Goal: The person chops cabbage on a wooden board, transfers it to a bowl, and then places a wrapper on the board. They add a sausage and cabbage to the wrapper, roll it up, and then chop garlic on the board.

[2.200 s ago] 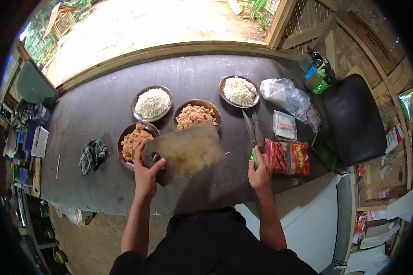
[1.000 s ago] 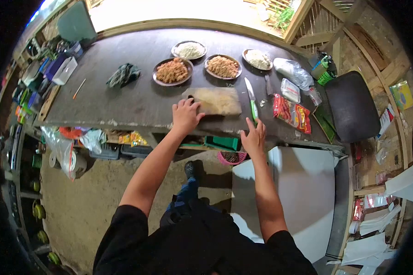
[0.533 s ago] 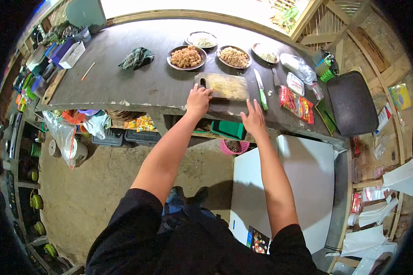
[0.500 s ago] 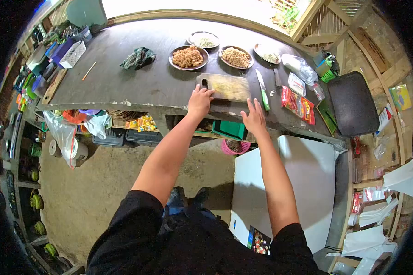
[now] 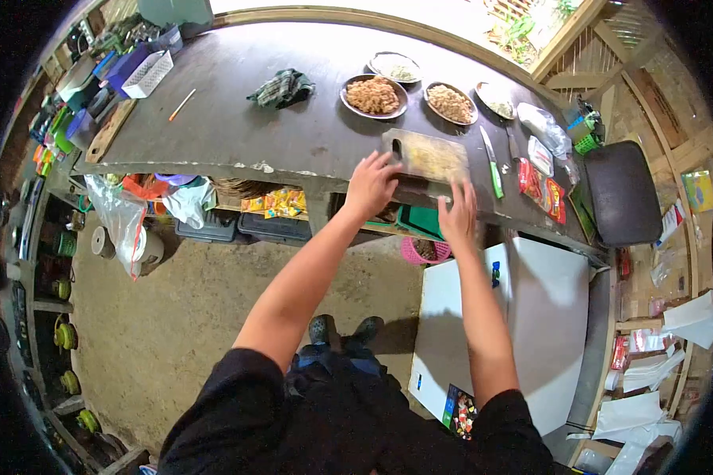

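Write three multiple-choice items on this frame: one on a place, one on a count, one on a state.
1. The green-handled knife lies: A. on the floor; B. right of the cutting board; C. on a shelf.
2. Bowls of food on the table: A. two; B. four; C. six.
3. The left hand is: A. fisted round a cup; B. hanging by the hip; C. spread at the board's near left corner.
B: the knife lies between board and red packets. B: four bowls stand beyond the board. C: its fingers touch the board's edge.
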`<state>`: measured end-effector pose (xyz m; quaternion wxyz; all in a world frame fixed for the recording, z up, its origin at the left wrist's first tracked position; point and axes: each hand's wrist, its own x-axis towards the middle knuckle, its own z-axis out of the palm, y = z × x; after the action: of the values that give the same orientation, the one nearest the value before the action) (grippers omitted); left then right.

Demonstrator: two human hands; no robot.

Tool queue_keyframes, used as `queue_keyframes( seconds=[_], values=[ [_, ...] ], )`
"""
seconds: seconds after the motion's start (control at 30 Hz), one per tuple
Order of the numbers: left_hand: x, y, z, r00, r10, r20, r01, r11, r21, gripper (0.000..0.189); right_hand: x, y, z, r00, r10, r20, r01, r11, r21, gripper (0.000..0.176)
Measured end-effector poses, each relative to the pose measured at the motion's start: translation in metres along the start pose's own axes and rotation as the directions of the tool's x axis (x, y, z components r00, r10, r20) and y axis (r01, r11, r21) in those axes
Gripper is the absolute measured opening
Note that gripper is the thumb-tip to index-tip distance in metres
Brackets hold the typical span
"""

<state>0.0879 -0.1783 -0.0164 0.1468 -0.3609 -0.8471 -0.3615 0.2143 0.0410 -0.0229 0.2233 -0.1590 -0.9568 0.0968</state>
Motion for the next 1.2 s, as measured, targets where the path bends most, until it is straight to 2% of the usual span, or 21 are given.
queue_keyframes(
  seconds=[0.03, 0.1, 0.13, 0.2, 0.27, 0.3, 0.33, 0.37, 0.4, 0.43, 0.47, 0.53, 0.67, 0.73, 0.8, 0.87, 0.93, 0.97, 1.0, 1.03, 1.2],
  values=[
    [-0.023, -0.002, -0.014, 0.991, 0.062, -0.122, -0.073, 0.994, -0.087, 0.033, -0.019, -0.012, -0.002, 1.000, -0.025, 0.004, 0.024, 0.990, 0.140, 0.052],
    [-0.085, -0.020, -0.029, 0.995, -0.078, -0.068, 0.062, 0.974, -0.220, 0.031, -0.064, -0.036, 0.005, 0.999, -0.044, 0.002, 0.041, 0.949, 0.311, 0.040],
    [-0.122, -0.023, -0.042, 0.982, -0.183, -0.041, 0.165, 0.948, -0.271, 0.028, -0.097, -0.046, 0.018, 0.999, -0.034, 0.009, 0.029, 0.938, 0.345, 0.034],
    [-0.222, -0.052, -0.049, 0.875, -0.459, 0.154, 0.482, 0.857, -0.184, 0.032, -0.165, -0.058, 0.045, 0.979, 0.014, 0.203, -0.093, 0.918, 0.385, 0.030],
    [-0.343, -0.084, -0.054, 0.618, -0.744, 0.253, 0.771, 0.637, -0.010, 0.036, -0.226, -0.056, 0.068, 0.879, -0.010, 0.477, -0.193, 0.907, 0.374, 0.032],
    [-0.385, -0.075, -0.076, 0.399, -0.872, 0.283, 0.885, 0.448, 0.131, 0.037, -0.263, -0.051, 0.088, 0.855, -0.019, 0.519, -0.223, 0.890, 0.399, 0.031],
    [-0.452, -0.081, -0.079, 0.251, -0.932, 0.260, 0.931, 0.306, 0.199, 0.038, -0.290, -0.051, 0.092, 0.823, -0.006, 0.568, -0.251, 0.893, 0.374, 0.029],
    [-0.576, -0.128, -0.051, 0.402, -0.873, 0.277, 0.765, 0.486, 0.422, 0.037, -0.297, -0.060, 0.080, 0.670, 0.053, 0.740, -0.345, 0.905, 0.248, 0.030],
    [-0.595, -0.090, -0.093, 0.051, -0.975, 0.214, 0.943, 0.118, 0.312, 0.038, -0.335, -0.040, 0.110, 0.688, 0.004, 0.726, -0.339, 0.886, 0.317, 0.030],
    [-0.632, -0.078, -0.113, -0.070, -0.978, 0.195, 0.917, 0.014, 0.398, 0.037, -0.363, -0.021, 0.134, 0.683, -0.066, 0.727, -0.287, 0.891, 0.351, 0.032],
    [-0.660, -0.055, -0.129, -0.140, -0.989, 0.056, 0.973, -0.127, 0.191, 0.036, -0.364, -0.017, 0.138, 0.675, -0.083, 0.733, -0.284, 0.888, 0.362, 0.032],
    [-0.696, -0.030, -0.151, -0.328, -0.944, -0.018, 0.942, -0.329, 0.071, 0.034, -0.373, -0.009, 0.137, 0.370, 0.025, 0.929, -0.209, 0.976, 0.057, 0.031],
    [-0.720, -0.044, -0.177, -0.303, -0.950, 0.074, 0.953, -0.301, 0.035, 0.032, -0.367, 0.009, 0.160, 0.263, 0.082, 0.961, -0.127, 0.991, -0.049, 0.031],
    [-0.699, -0.072, -0.194, -0.217, -0.970, 0.114, 0.972, -0.203, 0.122, 0.031, -0.361, 0.010, 0.169, 0.427, 0.015, 0.904, -0.223, 0.971, 0.090, 0.028],
    [-0.680, -0.121, -0.199, -0.138, -0.985, 0.100, 0.982, -0.123, 0.144, 0.031, -0.358, -0.002, 0.193, 0.556, 0.157, 0.816, -0.313, 0.949, 0.031, 0.027],
    [-0.653, -0.180, -0.207, 0.033, -0.981, 0.189, 0.997, 0.046, 0.069, 0.033, -0.336, -0.031, 0.205, 0.625, 0.143, 0.767, -0.272, 0.961, 0.042, 0.026],
    [-0.622, -0.241, -0.207, 0.137, -0.958, 0.252, 0.990, 0.136, -0.024, 0.035, -0.316, -0.073, 0.215, 0.544, 0.287, 0.789, -0.476, 0.879, 0.008, 0.032],
    [-0.587, -0.270, -0.209, 0.202, -0.940, 0.275, 0.969, 0.233, 0.084, 0.036, -0.296, -0.100, 0.226, 0.551, 0.301, 0.778, -0.491, 0.871, 0.011, 0.032],
    [-0.560, -0.281, -0.215, 0.246, -0.917, 0.315, 0.929, 0.315, 0.192, 0.037, -0.292, -0.126, 0.229, 0.493, 0.296, 0.818, -0.402, 0.911, -0.087, 0.036],
    [-0.531, -0.292, -0.220, 0.299, -0.887, 0.353, 0.918, 0.368, 0.146, 0.037, -0.285, -0.148, 0.233, 0.434, 0.294, 0.851, -0.296, 0.939, -0.173, 0.040],
    [-0.405, -0.347, -0.203, 0.483, -0.768, 0.420, 0.845, 0.534, 0.004, 0.036, -0.233, -0.264, 0.265, 0.521, 0.247, 0.817, -0.559, 0.822, 0.108, 0.047]
  ],
)
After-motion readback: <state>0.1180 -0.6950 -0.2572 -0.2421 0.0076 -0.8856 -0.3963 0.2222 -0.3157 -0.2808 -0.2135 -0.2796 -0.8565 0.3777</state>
